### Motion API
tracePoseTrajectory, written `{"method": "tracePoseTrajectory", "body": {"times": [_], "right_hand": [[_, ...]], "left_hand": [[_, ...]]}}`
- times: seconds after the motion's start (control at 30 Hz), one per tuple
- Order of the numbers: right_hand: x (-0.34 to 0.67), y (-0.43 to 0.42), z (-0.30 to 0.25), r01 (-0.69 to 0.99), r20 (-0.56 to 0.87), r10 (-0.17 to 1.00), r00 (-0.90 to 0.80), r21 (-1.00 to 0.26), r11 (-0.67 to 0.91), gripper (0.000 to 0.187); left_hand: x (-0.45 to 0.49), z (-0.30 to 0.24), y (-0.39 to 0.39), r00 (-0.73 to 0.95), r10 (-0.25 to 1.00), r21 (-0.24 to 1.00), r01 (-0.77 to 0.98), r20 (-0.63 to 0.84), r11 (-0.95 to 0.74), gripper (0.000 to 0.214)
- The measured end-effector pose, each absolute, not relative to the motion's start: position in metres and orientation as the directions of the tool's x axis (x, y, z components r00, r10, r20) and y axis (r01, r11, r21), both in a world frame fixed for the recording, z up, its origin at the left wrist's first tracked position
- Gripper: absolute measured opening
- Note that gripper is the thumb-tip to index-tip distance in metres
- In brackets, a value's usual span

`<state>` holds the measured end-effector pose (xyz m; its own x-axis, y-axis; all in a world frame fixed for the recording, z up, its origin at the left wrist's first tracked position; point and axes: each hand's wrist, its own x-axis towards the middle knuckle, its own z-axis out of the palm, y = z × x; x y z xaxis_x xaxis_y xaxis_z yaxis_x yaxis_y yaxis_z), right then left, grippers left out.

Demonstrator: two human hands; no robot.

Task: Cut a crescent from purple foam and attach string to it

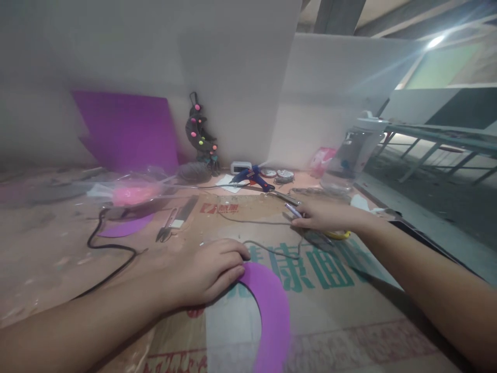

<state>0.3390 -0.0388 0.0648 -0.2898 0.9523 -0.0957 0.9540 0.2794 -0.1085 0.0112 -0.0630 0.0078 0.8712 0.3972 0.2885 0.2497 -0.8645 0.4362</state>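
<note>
My left hand (215, 267) rests on the cardboard with its fingers closed at the upper tip of a curved purple strip (274, 311). The strip looks like foam sheet or card and arcs down past the bottom edge of the picture. Farther right, my right hand (320, 215) has its fingers closed around a slim, pale purple pen (294, 210). Just below that hand lies a tool with a yellow handle (339, 235), partly hidden and blurred. A thin grey cord (272, 251) runs over the cardboard between the hands.
Behind lie a blue glue gun (254, 177), a white digital clock (240, 167) and a black crescent ornament (198, 129) with coloured balls. A purple sheet (128, 129) leans on the wall. Snips (167, 225), a black cable (112, 248) and a clear jug (353, 150) stand or lie around.
</note>
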Motion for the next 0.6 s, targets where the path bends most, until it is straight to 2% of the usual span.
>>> {"method": "tracePoseTrajectory", "body": {"times": [0.1,0.17,0.23,0.33,0.37,0.43,0.5,0.6], "right_hand": [[0.333,-0.041,0.064,0.97,-0.108,0.964,-0.242,-0.017,0.242,0.029],[0.327,-0.047,0.07,0.978,-0.052,0.976,-0.21,0.008,0.21,0.025],[0.314,-0.056,0.077,0.971,-0.028,0.971,-0.238,-0.047,0.236,0.022],[0.286,-0.074,0.075,0.894,0.023,0.923,-0.383,-0.242,0.377,0.024],[0.276,-0.079,0.07,0.86,0.077,0.898,-0.433,-0.263,0.437,0.031],[0.258,-0.086,0.054,0.8,0.165,0.825,-0.54,-0.205,0.565,0.04],[0.245,-0.087,0.036,0.755,0.183,0.778,-0.601,-0.188,0.628,0.032],[0.235,-0.083,0.015,0.724,0.203,0.783,-0.588,-0.299,0.622,0.01]], "left_hand": [[0.011,0.009,-0.063,0.875,0.388,0.441,0.238,0.289,-0.865,0.022],[0.011,0.009,-0.063,0.874,0.385,0.441,0.232,0.296,-0.867,0.023],[0.011,0.009,-0.064,0.875,0.38,0.436,0.228,0.301,-0.87,0.023],[0.012,0.009,-0.064,0.877,0.374,0.429,0.225,0.302,-0.875,0.024],[0.012,0.009,-0.064,0.877,0.373,0.426,0.226,0.301,-0.876,0.025],[0.012,0.009,-0.063,0.879,0.37,0.422,0.225,0.301,-0.878,0.025],[0.012,0.009,-0.063,0.874,0.376,0.427,0.226,0.308,-0.876,0.024],[0.012,0.01,-0.062,0.846,0.41,0.449,0.237,0.34,-0.862,0.025]]}}
